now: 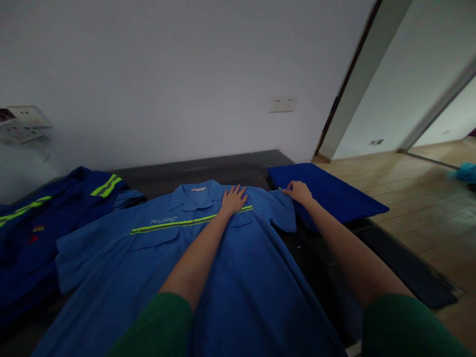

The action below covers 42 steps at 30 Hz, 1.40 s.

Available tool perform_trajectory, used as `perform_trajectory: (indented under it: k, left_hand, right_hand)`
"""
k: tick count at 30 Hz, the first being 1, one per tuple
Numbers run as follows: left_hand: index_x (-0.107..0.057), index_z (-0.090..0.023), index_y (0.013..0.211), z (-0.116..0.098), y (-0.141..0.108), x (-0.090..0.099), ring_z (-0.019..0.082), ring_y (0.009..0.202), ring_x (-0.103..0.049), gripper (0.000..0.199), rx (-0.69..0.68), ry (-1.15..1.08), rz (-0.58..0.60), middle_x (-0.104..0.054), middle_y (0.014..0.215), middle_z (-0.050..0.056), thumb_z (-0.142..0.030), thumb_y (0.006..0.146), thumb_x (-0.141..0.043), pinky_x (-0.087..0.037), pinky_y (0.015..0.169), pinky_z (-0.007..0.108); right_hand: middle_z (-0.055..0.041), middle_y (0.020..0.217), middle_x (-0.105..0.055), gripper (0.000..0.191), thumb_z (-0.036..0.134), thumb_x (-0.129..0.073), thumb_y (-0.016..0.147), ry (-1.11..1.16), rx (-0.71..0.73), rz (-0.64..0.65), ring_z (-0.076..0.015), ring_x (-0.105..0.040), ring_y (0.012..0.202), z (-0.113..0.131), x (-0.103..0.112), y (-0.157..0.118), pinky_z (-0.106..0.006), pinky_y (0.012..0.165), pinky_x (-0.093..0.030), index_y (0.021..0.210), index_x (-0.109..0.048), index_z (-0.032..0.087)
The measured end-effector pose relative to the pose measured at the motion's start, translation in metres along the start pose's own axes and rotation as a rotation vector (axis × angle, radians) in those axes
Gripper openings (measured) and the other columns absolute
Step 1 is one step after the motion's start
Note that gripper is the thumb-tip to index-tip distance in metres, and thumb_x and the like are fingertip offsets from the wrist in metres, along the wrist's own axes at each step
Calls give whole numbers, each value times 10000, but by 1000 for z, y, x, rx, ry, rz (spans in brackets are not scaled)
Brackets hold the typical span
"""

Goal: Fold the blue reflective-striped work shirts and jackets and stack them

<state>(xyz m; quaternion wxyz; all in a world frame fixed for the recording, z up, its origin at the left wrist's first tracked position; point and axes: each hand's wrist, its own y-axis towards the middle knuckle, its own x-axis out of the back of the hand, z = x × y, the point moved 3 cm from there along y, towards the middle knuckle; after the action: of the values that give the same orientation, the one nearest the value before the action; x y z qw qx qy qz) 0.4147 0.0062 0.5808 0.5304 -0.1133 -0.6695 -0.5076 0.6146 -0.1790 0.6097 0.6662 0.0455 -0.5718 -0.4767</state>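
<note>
A blue short-sleeved work shirt (219, 258) lies spread out face up, its collar toward the wall and a yellow-green stripe across the chest. My left hand (233, 199) rests flat on the shirt near the shoulder on the right side, fingers stretched out. At the end of the right-hand sleeve, my right hand (298, 191) pinches the sleeve's upper edge between thumb and fingers. The shirt's lower part runs out of view beneath my forearms.
Darker blue work clothes (63, 218) with reflective bands are heaped at the left. A folded dark blue cloth (327, 191) lies to the right. Everything rests on a dark glossy table (208, 166) against a white wall with a socket (283, 104). Wooden floor (409, 198) extends right.
</note>
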Motion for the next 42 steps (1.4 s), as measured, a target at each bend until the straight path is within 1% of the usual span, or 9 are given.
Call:
perform_trajectory:
  k: [7,11,14,17,21,27,32,36,42]
  left_hand:
    - [-299,-301,1487,-1,1,-2,255,1438,-221,574,11,-6,-3,-262,1564,26,-507,958,-211,-182,1151,512]
    - [-287,-296,1492,0,1,-3,259,1438,-220,580,-1,-1,-7,-256,1566,30,-506,957,-205,-184,1149,517]
    - [-282,-298,1494,0,1,-3,259,1438,-218,580,-6,-1,-12,-254,1567,30,-504,958,-203,-188,1148,516]
    - [-286,-293,1493,0,1,-3,261,1439,-216,580,-7,-3,-16,-251,1567,39,-503,958,-206,-188,1145,519]
    - [-288,-296,1490,0,1,-3,257,1438,-217,578,-7,1,-14,-249,1569,42,-507,959,-207,-182,1146,514]
    - [-290,-306,1488,1,2,-5,252,1440,-210,578,14,-13,-12,-252,1568,41,-515,955,-217,-170,1148,514]
    - [-294,-302,1488,2,3,-6,260,1437,-217,577,8,-31,-24,-260,1565,48,-514,955,-228,-164,1148,519]
    - [-323,-300,1475,1,1,-4,265,1429,-238,555,8,-59,-35,-280,1557,55,-498,959,-267,-172,1143,531]
    - [-521,-202,1330,-7,-12,17,213,1353,-372,416,-24,-143,-274,-456,1447,92,-321,976,-338,-230,1148,426]
  right_hand:
    - [-80,933,-687,209,241,-643,816,63,-33,17,-175,-649,803,-15,-5,10,-268,717,-474,997,-644,136]
    - [-86,983,-667,254,222,-635,817,6,-34,-17,-218,-633,893,-12,-3,-2,-312,764,-469,1066,-613,174]
    - [-149,1138,-611,327,170,-539,860,-102,43,-126,-276,-577,1036,7,3,-18,-368,823,-461,1185,-574,176]
    - [-181,1270,-541,378,137,-411,904,-166,239,-229,-304,-489,1166,39,1,-36,-412,929,-424,1253,-554,151]
    - [-175,1363,-511,410,242,-404,939,-148,392,-99,-293,-444,1259,68,-33,-52,-402,1039,-358,1306,-542,121]
    - [-183,1493,-371,558,437,-370,963,-126,298,29,-307,-325,1385,49,-76,-49,-428,1107,-276,1425,-427,128]
    - [-177,1520,-323,598,476,-393,947,-51,280,9,-300,-272,1412,40,-76,-47,-412,1128,-252,1432,-412,128]
    - [-202,1511,-326,608,464,-402,945,2,222,-8,-294,-326,1385,38,-74,-47,-382,1104,-302,1428,-403,96]
    - [-201,1471,-393,551,437,-407,950,-88,277,0,-306,-330,1377,42,-78,-47,-394,1112,-278,1380,-475,99]
